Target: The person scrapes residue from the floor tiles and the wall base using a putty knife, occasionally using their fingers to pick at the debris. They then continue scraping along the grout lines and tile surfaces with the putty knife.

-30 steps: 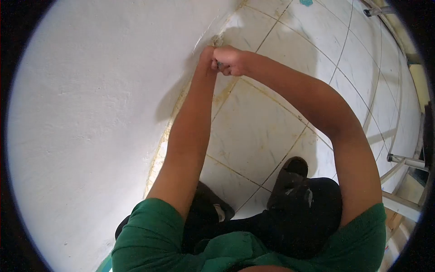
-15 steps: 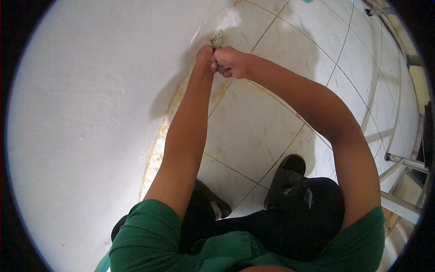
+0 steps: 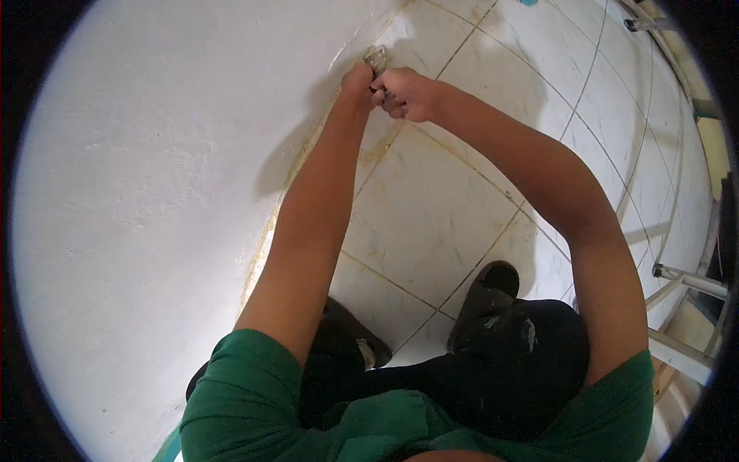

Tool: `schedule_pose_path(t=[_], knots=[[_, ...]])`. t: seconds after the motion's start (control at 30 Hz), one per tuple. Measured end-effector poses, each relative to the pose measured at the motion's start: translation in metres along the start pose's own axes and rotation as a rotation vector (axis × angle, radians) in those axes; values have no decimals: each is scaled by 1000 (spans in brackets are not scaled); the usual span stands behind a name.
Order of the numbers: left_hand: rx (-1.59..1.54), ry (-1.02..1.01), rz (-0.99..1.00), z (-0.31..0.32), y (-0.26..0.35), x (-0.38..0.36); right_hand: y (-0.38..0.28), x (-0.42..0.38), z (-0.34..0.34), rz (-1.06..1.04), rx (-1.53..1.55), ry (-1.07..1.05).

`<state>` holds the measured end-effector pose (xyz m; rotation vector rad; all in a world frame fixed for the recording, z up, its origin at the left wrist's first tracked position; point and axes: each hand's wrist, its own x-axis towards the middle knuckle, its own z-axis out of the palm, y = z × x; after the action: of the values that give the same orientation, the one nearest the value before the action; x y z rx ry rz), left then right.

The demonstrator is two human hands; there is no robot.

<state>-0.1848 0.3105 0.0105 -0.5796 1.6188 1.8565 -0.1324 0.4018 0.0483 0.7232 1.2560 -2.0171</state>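
Observation:
Both fists are together low by the wall's foot, at the upper middle of the head view. My right hand is closed round the handle of a scraper, whose pale, smeared blade points away from me toward the floor. My left hand is closed against the same tool near its neck; its fingers are mostly hidden. Beside the blade runs a yellowish, crusty strip where the white wall meets the tiled floor.
My shoes are planted on the tiles behind my hands. Metal ladder legs stand at the right. A bluish-green scrap lies at the top edge. Brown stains mark some of the grout lines.
Both hands and the scraper have shifted slightly forward and to the right along the foot of the wall. My grip looks the same.

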Motion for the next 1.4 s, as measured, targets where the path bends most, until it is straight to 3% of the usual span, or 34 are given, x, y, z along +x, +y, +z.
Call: schedule_pose_path(t=[0.07,0.27,0.33,0.4,0.53,0.83,0.97,1.27,1.4], knots=[[134,-107,3,-9,-12,53,-6,3,-1,-24,39,-36],[366,-147,118,-21,-39,71,9,-17,5,9,63,-3],[297,-88,87,-22,-29,61,7,1,-4,17,78,-72],[34,103,-85,-2,-11,51,3,16,-13,17,97,-113],[121,-31,49,-13,-29,75,1,8,-10,11,130,-138],[3,-65,-51,-11,-22,78,-8,20,-7,48,96,-75],[23,-56,-30,-14,-30,61,2,-13,10,-35,76,-17],[-33,-93,-55,-13,-24,76,0,18,-2,-36,120,-7],[6,-90,-20,-15,-36,59,6,-9,4,15,147,5]])
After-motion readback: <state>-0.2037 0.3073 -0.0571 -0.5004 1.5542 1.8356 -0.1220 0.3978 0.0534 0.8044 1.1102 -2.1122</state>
